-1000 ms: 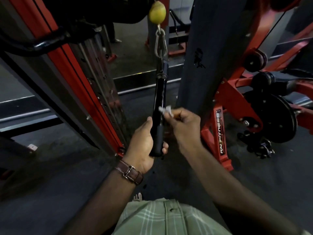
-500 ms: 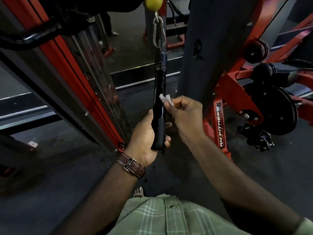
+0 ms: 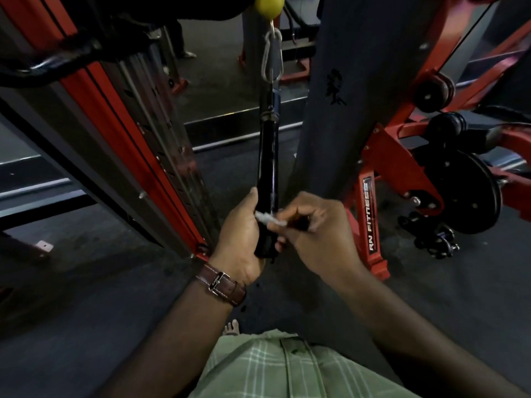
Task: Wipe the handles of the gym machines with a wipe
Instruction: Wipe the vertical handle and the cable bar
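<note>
We start at the red weight-stack frame (image 3: 126, 133), left of our fingers, which plays no part in this grip. Our left hand (image 3: 240, 239) curls its fingers round the lower end of the black cable handle (image 3: 267, 179), likely so the hanging bar cannot swing while it is rubbed. The handle hangs from a steel carabiner (image 3: 272, 54) well above the fingers. Our right hand (image 3: 313, 228) pinches a small white wipe (image 3: 268, 219) against the handle, just above the left fingers, placed to wipe the grip there.
</note>
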The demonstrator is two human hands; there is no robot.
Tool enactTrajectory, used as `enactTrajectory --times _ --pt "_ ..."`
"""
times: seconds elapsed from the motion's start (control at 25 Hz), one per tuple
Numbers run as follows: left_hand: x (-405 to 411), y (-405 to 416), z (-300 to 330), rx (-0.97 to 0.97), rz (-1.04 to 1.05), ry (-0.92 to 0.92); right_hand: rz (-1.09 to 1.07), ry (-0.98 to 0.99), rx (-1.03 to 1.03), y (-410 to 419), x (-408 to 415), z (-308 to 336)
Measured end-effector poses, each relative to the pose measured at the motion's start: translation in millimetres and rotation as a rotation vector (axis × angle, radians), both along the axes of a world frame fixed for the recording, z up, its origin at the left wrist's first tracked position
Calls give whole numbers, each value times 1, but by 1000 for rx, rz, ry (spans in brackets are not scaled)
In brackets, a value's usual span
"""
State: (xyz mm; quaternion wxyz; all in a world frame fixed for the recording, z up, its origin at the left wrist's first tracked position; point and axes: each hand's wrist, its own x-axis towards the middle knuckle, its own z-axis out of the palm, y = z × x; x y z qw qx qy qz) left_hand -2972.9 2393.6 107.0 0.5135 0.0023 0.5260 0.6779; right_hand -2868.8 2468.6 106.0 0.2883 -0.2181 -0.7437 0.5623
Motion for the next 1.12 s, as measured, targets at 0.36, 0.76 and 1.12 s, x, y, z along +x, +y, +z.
enactTrajectory --times 0.36,0.76,1.12 --pt "-26 14 -2 335 -83 -132 -202 0 56 14 -16 19" --pt "-47 50 -2 603 -86 -481 -143 -44 209 4 -7 34" --pt "-44 49 10 378 -151 -277 -38 -293 762 14 -38 63"
